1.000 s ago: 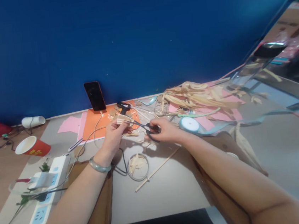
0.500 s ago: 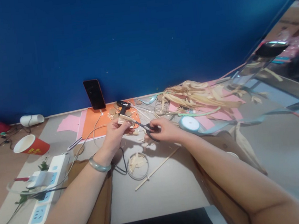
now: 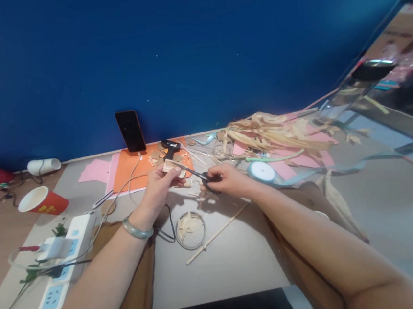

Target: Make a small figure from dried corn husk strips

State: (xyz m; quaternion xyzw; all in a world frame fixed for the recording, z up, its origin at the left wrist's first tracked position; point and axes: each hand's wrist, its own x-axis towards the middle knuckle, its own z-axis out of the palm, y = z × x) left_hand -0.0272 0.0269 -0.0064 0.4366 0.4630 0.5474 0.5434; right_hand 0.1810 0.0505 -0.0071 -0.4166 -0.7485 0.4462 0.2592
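My left hand (image 3: pixel 160 185) pinches a small tan piece of dried husk (image 3: pixel 171 166) above the grey table (image 3: pixel 236 264). My right hand (image 3: pixel 228 180) grips black-handled scissors (image 3: pixel 202 175), whose blades reach left to the husk piece. Both hands meet in front of an orange sheet (image 3: pixel 134 169). A green bangle (image 3: pixel 137 228) circles my left wrist. Small husk scraps lie under the hands.
A phone (image 3: pixel 130 131) leans on the blue wall, with a black glue gun (image 3: pixel 171 147) beside it. A husk pile (image 3: pixel 274 132) and ribbon spool (image 3: pixel 261 171) lie right. A wire ring (image 3: pixel 190 229), thin stick (image 3: pixel 218 234), power strip (image 3: pixel 65 262) and red paper cup (image 3: pixel 39 201) lie nearer and left.
The scissors have closed a little on the husk piece and both hands have edged slightly upward. Little else has moved.
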